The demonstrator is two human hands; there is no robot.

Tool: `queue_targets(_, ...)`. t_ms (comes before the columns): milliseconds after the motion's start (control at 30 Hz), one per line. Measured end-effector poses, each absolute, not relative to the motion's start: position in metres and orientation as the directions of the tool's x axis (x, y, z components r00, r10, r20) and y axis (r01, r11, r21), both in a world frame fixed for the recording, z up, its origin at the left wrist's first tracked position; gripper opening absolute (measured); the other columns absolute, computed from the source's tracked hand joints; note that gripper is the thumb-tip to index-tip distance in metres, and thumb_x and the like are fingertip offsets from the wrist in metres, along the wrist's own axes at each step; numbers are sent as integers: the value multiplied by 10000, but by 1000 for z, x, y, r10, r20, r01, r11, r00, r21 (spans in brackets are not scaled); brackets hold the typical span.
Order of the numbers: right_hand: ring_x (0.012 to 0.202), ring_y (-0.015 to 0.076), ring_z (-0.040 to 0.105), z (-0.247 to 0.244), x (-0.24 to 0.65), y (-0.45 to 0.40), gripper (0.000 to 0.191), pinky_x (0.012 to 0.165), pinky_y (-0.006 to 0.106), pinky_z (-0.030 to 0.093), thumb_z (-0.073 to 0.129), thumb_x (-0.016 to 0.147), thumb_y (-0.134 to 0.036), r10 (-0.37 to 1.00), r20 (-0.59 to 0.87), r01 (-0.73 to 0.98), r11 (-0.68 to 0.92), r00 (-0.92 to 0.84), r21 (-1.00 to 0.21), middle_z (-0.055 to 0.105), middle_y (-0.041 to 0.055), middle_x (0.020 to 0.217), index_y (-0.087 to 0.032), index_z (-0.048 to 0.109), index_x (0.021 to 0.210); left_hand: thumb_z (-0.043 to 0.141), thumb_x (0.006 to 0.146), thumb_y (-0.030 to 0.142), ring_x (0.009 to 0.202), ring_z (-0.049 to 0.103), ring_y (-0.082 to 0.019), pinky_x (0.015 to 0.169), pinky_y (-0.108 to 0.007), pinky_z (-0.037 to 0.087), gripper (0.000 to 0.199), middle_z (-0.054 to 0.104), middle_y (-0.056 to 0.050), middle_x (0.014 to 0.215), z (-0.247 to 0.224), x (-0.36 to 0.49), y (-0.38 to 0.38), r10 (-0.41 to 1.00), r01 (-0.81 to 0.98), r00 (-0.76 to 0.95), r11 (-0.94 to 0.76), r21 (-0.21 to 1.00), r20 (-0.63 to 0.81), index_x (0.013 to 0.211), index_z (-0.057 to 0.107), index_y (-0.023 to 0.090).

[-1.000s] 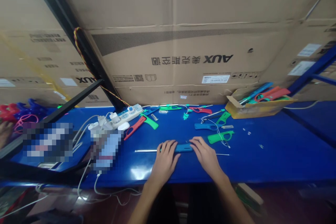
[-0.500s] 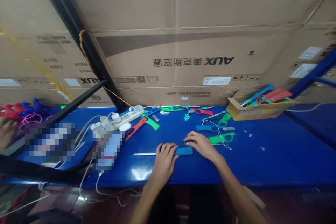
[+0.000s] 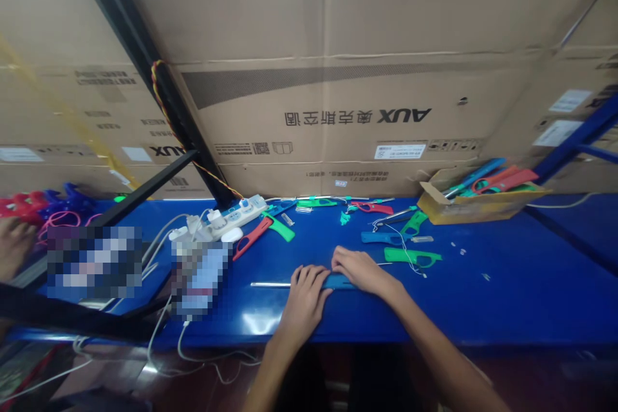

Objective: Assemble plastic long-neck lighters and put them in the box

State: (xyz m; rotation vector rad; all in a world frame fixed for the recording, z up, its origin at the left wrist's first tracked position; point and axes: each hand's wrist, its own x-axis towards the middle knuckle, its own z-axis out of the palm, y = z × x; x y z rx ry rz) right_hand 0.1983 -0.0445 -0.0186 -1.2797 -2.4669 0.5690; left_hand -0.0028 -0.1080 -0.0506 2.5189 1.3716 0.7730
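Note:
A blue long-nosed lighter (image 3: 333, 282) lies on its side on the blue table, its metal tube (image 3: 269, 285) pointing left. My left hand (image 3: 305, 299) wraps over the middle of it and presses it down. My right hand (image 3: 360, 269) is at the handle end, thumb and fingers pinched together by its upper edge. Whatever those fingertips hold is too small to make out. A green lighter body (image 3: 410, 257) with white wires lies just right of my right hand, and a blue lighter body (image 3: 379, 237) is behind it.
A yellow-sided box (image 3: 487, 209) of coloured lighters stands back right. At left are a power strip (image 3: 236, 217), a phone (image 3: 203, 280) and cables. Red and green lighter parts (image 3: 253, 237) lie beside the strip. Another person's hand (image 3: 14, 248) is at the far left, beyond a black frame.
My right hand has moved left and down onto the lighter's handle end, and its fingers have closed together. My left hand keeps hold of the lighter.

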Motion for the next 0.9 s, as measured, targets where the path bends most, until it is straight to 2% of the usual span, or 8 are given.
queue_targets(200,775,175,652,-19,211,-67,226,674,275,443,361,1054,-287,885,209,756,464,-416,-462,659,26,952,-232,580,1032,531,1001,207,1203,539,-260,1093,-518,366,298,624,-89,1281,-49,-3,-109,824,733,433,-558,390,366,1299,536,200)
queue_targets(333,922,185,685,-27,221,-89,301,725,279,499,312,1063,-275,901,325,775,418,-287,-475,659,71,1127,-237,568,1217,523,1006,223,1195,548,-258,1088,-509,379,289,631,-90,1269,-48,-3,-108,816,728,437,-568,384,378,1293,552,205)
queue_targets(433,936,175,696,-37,223,-101,322,731,261,520,340,1051,-230,851,484,778,441,-204,-448,672,73,1134,-244,640,1166,512,1013,239,1200,545,-260,1096,-511,371,284,632,-90,1269,-48,-2,-107,814,724,448,-572,385,369,1292,556,212)
queue_targets(500,939,176,700,-42,223,-105,300,755,260,528,378,1043,-218,823,539,763,462,-178,-453,692,70,1092,-234,668,1116,516,1013,245,1206,539,-264,1098,-517,365,285,629,-90,1276,-47,-2,-107,814,722,455,-574,386,359,1293,553,208)
queue_targets(633,993,184,693,-47,224,-106,215,839,275,529,460,1026,-244,831,528,710,477,-173,-518,719,53,1060,-226,670,1069,523,1013,251,1215,529,-262,1101,-514,361,289,622,-86,1288,-47,-1,-107,821,725,455,-566,392,344,1298,547,208)
queue_targets(900,967,176,680,-44,226,-109,171,851,277,519,498,1017,-289,871,457,678,445,-178,-585,719,28,1029,-248,661,986,535,1008,244,1213,529,-256,1105,-510,359,293,623,-85,1285,-45,-2,-107,820,720,458,-569,398,344,1299,548,212)
